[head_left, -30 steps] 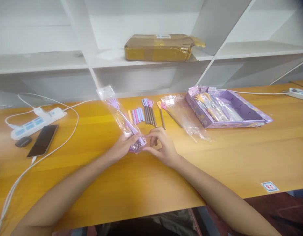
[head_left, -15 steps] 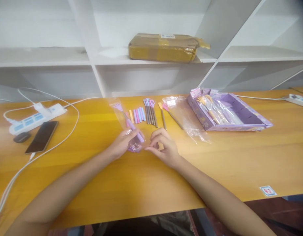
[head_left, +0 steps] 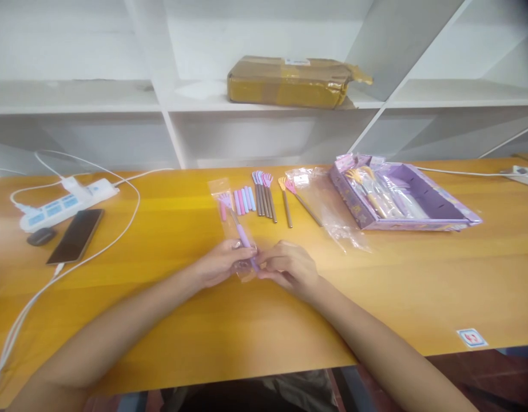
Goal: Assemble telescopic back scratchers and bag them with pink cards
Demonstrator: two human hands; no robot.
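Observation:
A purple back scratcher point(head_left: 243, 234) lies inside a clear plastic bag point(head_left: 219, 186), its claw end pointing away from me. My left hand point(head_left: 223, 263) grips its handle through the bag, thumb on top. The fingers of my right hand point(head_left: 289, 268) are pinched at the bag's near end, beside the handle's tip. Beyond my hands are several pink, purple and blue grips point(head_left: 245, 200), a row of scratchers with metal rods point(head_left: 265, 197), an orange-headed scratcher point(head_left: 285, 201) and a pink-headed one point(head_left: 306, 207).
To the right, a purple box point(head_left: 418, 224) holds bagged scratchers, with clear plastic bags point(head_left: 336, 220) beside it. A power strip point(head_left: 70, 203), a phone point(head_left: 75, 237) and white cables lie left. A taped carton point(head_left: 285, 86) sits on the shelf.
The bagged purple scratcher has shifted right and nearer, standing more upright in view. My right hand has closed in on the bag's near end, and my left hand has moved slightly right.

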